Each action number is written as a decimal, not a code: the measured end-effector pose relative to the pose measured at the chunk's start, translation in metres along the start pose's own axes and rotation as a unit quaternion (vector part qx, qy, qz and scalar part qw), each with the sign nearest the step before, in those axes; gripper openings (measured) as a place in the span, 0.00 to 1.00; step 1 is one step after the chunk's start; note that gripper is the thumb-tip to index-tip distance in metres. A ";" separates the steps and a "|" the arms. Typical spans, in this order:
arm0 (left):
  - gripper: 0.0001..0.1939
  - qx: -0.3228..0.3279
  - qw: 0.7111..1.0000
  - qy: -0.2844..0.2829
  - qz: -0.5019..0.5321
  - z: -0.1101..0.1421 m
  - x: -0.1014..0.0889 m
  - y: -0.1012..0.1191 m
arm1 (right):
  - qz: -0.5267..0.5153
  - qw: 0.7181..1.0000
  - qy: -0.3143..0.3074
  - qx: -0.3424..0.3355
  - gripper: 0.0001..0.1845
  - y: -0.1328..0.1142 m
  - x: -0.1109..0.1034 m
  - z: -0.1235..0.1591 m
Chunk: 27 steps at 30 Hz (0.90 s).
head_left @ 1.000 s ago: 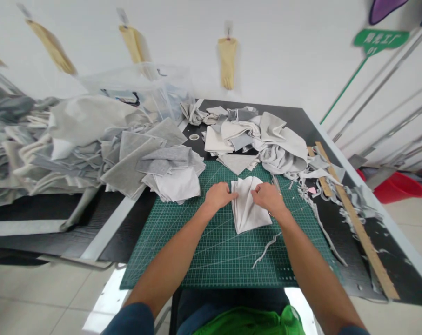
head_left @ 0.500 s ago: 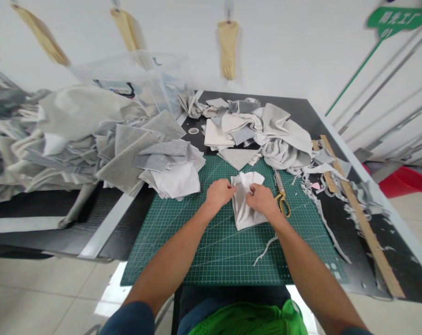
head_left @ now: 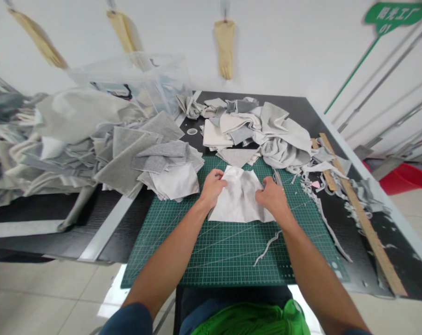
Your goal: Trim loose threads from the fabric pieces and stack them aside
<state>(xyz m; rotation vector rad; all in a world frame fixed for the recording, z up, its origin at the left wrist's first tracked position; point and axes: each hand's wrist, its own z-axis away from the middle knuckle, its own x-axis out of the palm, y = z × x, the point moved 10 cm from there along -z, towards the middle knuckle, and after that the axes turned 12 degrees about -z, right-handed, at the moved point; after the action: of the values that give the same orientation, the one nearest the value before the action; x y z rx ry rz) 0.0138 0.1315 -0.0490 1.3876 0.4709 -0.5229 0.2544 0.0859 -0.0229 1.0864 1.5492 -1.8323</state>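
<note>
1. Change: pale cloth [head_left: 237, 197], folded narrow half a second ago, now spread wide, center of frame on green cutting mat [head_left: 228, 260]. Hands further apart; piece is opened out, no longer doubled over.
2. Left hand [head_left: 211, 190] pinches its left edge, thumb against fingers; right hand [head_left: 272, 196] pinches right edge.
3. Clear bin [head_left: 177, 70], upper left: pale shapes through the wall.
4. Red bucket [head_left: 401, 180], right edge of frame. Contents of both too unclear to name.
</note>
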 end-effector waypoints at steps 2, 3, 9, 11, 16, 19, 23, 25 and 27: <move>0.30 -0.004 0.994 -0.033 0.104 0.003 0.007 0.002 | -0.043 0.995 0.074 -0.043 0.30 -0.011 -0.017 0.004; 0.30 0.001 0.987 -0.054 0.150 0.005 0.011 0.006 | -0.074 0.988 0.109 -0.079 0.29 -0.020 -0.025 0.007; 0.16 0.064 0.934 -0.159 0.315 0.026 0.025 0.040 | -0.290 0.923 0.039 -0.250 0.27 -0.061 -0.022 0.026; 0.13 0.074 0.930 -0.158 0.325 0.029 0.024 0.045 | -0.335 0.912 -0.020 -0.238 0.24 -0.062 -0.010 0.026; 0.15 0.077 0.937 -0.096 0.326 0.025 0.012 0.039 | -0.408 0.895 -0.028 -0.180 0.18 -0.054 -0.005 0.023; 0.15 0.077 0.935 -0.090 0.334 0.024 0.010 0.037 | -0.425 0.891 -0.032 -0.154 0.21 -0.051 -0.001 0.021; 0.16 0.100 0.927 -0.093 0.349 0.026 0.007 0.042 | -0.429 0.890 -0.047 -0.150 0.19 -0.050 0.006 0.022; 0.17 0.112 0.920 -0.110 0.360 0.028 0.007 0.046 | -0.437 0.886 -0.035 -0.149 0.18 -0.049 0.004 0.021; 0.18 0.119 0.914 -0.123 0.368 0.030 0.007 0.049 | -0.447 0.881 -0.014 -0.154 0.16 -0.049 0.000 0.022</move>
<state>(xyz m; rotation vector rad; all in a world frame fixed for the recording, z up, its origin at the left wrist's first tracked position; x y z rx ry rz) 0.0495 0.1063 -0.0108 1.5802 -0.3387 -0.1246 0.2104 0.0760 0.0056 0.1549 2.4666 -1.9716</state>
